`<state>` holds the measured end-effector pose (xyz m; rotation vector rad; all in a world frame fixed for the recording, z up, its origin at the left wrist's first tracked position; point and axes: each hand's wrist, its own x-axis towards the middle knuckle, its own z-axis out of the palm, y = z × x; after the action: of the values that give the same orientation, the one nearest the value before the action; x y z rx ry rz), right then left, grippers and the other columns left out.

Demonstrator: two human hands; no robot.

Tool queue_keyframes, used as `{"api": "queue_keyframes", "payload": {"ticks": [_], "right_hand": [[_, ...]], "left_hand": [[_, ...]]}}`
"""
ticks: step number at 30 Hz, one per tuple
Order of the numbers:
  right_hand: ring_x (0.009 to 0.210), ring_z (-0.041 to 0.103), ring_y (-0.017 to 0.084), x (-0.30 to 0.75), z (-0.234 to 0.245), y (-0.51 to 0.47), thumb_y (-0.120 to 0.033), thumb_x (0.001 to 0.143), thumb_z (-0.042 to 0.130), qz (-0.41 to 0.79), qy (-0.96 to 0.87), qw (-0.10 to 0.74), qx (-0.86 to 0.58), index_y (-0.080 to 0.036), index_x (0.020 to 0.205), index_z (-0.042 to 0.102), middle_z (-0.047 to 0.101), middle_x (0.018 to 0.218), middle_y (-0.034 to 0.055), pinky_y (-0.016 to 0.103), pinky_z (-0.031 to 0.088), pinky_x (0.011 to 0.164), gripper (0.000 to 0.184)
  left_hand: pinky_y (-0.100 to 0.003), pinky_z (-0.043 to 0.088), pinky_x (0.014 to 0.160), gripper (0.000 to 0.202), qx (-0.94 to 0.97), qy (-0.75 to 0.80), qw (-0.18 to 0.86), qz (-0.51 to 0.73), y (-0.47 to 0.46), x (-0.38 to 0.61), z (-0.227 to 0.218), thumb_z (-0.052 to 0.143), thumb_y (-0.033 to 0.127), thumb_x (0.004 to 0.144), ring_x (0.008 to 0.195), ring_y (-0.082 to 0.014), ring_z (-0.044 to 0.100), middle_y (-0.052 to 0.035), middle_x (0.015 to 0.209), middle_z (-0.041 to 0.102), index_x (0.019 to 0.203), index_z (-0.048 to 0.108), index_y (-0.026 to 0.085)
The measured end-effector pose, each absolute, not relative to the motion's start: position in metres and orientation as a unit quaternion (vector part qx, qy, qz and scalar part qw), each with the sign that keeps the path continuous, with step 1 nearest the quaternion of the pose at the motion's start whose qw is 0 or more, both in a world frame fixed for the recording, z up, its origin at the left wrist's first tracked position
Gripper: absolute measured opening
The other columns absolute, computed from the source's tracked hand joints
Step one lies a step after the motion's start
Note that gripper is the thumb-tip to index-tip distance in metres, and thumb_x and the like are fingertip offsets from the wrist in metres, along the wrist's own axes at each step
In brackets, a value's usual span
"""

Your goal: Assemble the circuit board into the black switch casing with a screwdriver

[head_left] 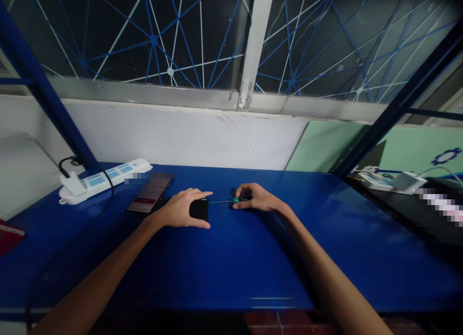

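Note:
A flat black rectangular object [199, 210] lies on the blue table, its kind unclear. My left hand [181, 209] grips it from above, thumb on the near edge and fingers along the far edge, hiding much of it. To the right, my right hand [253, 197] pinches a screwdriver [237, 200] by its green and black handle. The thin metal shaft points left, and its tip is at or very near the black object's right end; whether they touch I cannot tell.
A smartphone [150, 195] with a lit screen lies left of my left hand. Behind it, a white power strip [108, 178] has a plugged-in adapter [73, 184] and a black cable. Blue frame posts rise on both sides. A red item [10, 236] sits far left.

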<state>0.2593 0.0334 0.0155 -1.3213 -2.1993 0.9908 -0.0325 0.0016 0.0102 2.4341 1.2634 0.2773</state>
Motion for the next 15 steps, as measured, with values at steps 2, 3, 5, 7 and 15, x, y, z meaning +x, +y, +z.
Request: {"api": "queue_keyframes", "payload": {"ticks": [2, 3, 5, 7, 15], "right_hand": [[0.063, 0.051, 0.012, 0.2595, 0.0152, 0.0336, -0.039, 0.064, 0.080, 0.368, -0.775, 0.207, -0.470, -0.017, 0.086, 0.063, 0.062, 0.073, 0.0005, 0.025, 0.038, 0.059, 0.037], [0.062, 0.051, 0.012, 0.2597, 0.0153, 0.0335, -0.037, 0.064, 0.080, 0.374, -0.773, 0.211, -0.468, -0.017, 0.084, 0.062, 0.062, 0.072, 0.0004, 0.025, 0.038, 0.059, 0.035], [0.059, 0.050, 0.011, 0.2600, 0.0164, 0.0330, -0.039, 0.065, 0.079, 0.385, -0.768, 0.214, -0.465, -0.016, 0.078, 0.060, 0.060, 0.068, -0.0003, 0.025, 0.038, 0.056, 0.032], [0.053, 0.048, 0.010, 0.2603, 0.0180, 0.0322, -0.044, 0.068, 0.076, 0.404, -0.762, 0.206, -0.462, -0.016, 0.076, 0.061, 0.059, 0.065, -0.0004, 0.024, 0.036, 0.051, 0.033], [0.049, 0.037, 0.008, 0.2589, 0.0187, 0.0324, -0.060, 0.080, 0.059, 0.308, -0.799, 0.178, -0.484, -0.017, 0.069, 0.070, 0.049, 0.056, -0.0026, 0.024, 0.027, 0.046, 0.045]], "left_hand": [[-0.054, 0.034, 0.100, 0.096, 0.866, 0.450, 0.194, 0.095, 0.0016, -0.0324, 0.0105, 0.067, 0.075, 0.061, 0.130, -0.0409, 0.037, -0.0085, 0.142, 0.044, 0.144, 0.034, 0.041], [-0.055, 0.033, 0.101, 0.097, 0.867, 0.449, 0.196, 0.093, 0.0017, -0.0324, 0.0107, 0.068, 0.075, 0.060, 0.132, -0.0411, 0.035, -0.0079, 0.144, 0.043, 0.144, 0.033, 0.041], [-0.056, 0.030, 0.103, 0.099, 0.868, 0.446, 0.200, 0.091, 0.0018, -0.0322, 0.0112, 0.069, 0.074, 0.059, 0.134, -0.0412, 0.032, -0.0068, 0.146, 0.041, 0.145, 0.031, 0.041], [-0.056, 0.028, 0.104, 0.099, 0.869, 0.440, 0.206, 0.090, 0.0017, -0.0319, 0.0120, 0.069, 0.072, 0.060, 0.135, -0.0403, 0.032, -0.0053, 0.147, 0.042, 0.145, 0.031, 0.040], [-0.051, 0.033, 0.101, 0.089, 0.875, 0.421, 0.217, 0.103, 0.0032, -0.0333, 0.0117, 0.068, 0.066, 0.067, 0.126, -0.0350, 0.043, -0.0030, 0.139, 0.051, 0.144, 0.032, 0.040]]}}
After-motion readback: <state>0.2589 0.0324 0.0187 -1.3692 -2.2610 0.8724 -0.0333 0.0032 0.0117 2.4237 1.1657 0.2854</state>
